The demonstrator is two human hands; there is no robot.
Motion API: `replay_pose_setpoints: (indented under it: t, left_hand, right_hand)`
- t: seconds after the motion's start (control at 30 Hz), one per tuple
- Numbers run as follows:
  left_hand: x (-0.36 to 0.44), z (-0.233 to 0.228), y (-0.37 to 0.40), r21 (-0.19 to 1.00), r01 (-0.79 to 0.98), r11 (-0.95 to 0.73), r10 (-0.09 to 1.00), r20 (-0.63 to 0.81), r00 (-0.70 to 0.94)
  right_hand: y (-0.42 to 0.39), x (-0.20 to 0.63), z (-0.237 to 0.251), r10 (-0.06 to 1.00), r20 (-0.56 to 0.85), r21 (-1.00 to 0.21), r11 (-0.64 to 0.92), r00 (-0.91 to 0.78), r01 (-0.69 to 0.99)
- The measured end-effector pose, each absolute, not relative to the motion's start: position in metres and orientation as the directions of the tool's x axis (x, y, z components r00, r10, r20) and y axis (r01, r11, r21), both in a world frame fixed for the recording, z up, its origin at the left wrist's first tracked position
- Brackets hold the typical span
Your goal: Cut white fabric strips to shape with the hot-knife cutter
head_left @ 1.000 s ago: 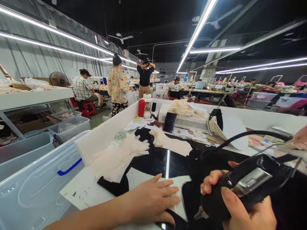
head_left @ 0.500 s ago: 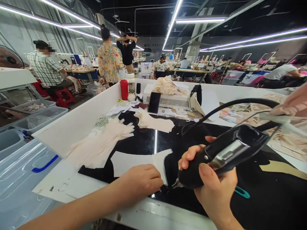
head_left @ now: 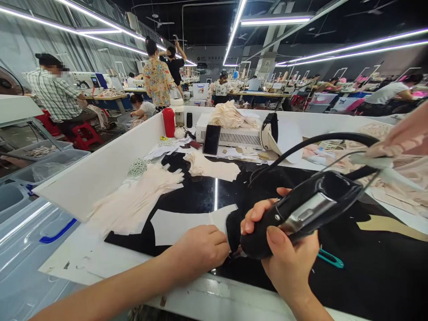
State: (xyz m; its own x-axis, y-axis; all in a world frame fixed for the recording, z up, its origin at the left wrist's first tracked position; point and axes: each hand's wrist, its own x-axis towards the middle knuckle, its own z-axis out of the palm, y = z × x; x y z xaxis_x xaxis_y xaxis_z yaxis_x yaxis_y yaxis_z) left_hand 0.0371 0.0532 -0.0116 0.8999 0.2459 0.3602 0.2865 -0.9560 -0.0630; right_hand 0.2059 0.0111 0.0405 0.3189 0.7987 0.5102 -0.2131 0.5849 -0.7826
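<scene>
My right hand (head_left: 294,263) is wrapped round a black corded hand tool (head_left: 257,236) with a silver panel on its body. The tool slants down to the left, and its small metal tip is close beside my left fingertips. My left hand (head_left: 202,249) is closed, fingers curled down at the lower right part of a flat white fabric piece (head_left: 180,225). The fingertips' exact grip is hidden. The piece lies on the glossy black work surface (head_left: 200,196). A teal snips-like tool (head_left: 331,257) lies right of my right hand.
Cream fabric stacks (head_left: 133,200) and a smaller cream stack (head_left: 214,166) lie further off. Behind are a phone (head_left: 211,139), a white vented box (head_left: 230,133) and a red bottle (head_left: 169,122). A black cable (head_left: 321,138) arches at right. A white side wall (head_left: 100,165) edges the table.
The tool and my right hand have shifted slightly left in the view, with the tip nearer my left fingers. My left hand stays at the fabric. The camera view has moved a little.
</scene>
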Motion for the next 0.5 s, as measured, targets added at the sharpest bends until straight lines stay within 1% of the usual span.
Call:
replay_pose_setpoints:
  t: [0.1, 0.17, 0.23, 0.33, 0.5]
  left_hand:
    - [0.035, -0.0082, 0.054, 0.099, 0.31, -0.946, 0.325, 0.348, 0.879]
    - [0.0335, -0.0066, 0.0543, 0.171, 0.315, -0.933, 0.356, 0.346, 0.868]
    - [0.0326, -0.0064, 0.0545, 0.2, 0.317, -0.927, 0.369, 0.344, 0.863]
    - [0.0325, -0.0085, 0.0546, 0.213, 0.315, -0.925, 0.373, 0.347, 0.861]
    - [0.0325, -0.0126, 0.0546, 0.239, 0.285, -0.928, 0.359, 0.374, 0.855]
  right_hand:
    - [0.013, 0.2048, 0.0402, 0.785, 0.519, -0.778, 0.598, 0.338, -0.193]
    - [0.0143, 0.2039, 0.0409, 0.773, 0.526, -0.773, 0.609, 0.355, -0.179]
    - [0.0154, 0.2028, 0.0419, 0.763, 0.527, -0.768, 0.617, 0.375, -0.174]
    - [0.0164, 0.2007, 0.0428, 0.75, 0.525, -0.763, 0.624, 0.402, -0.17]
    - [0.0172, 0.1987, 0.0415, 0.74, 0.547, -0.751, 0.64, 0.392, -0.16]
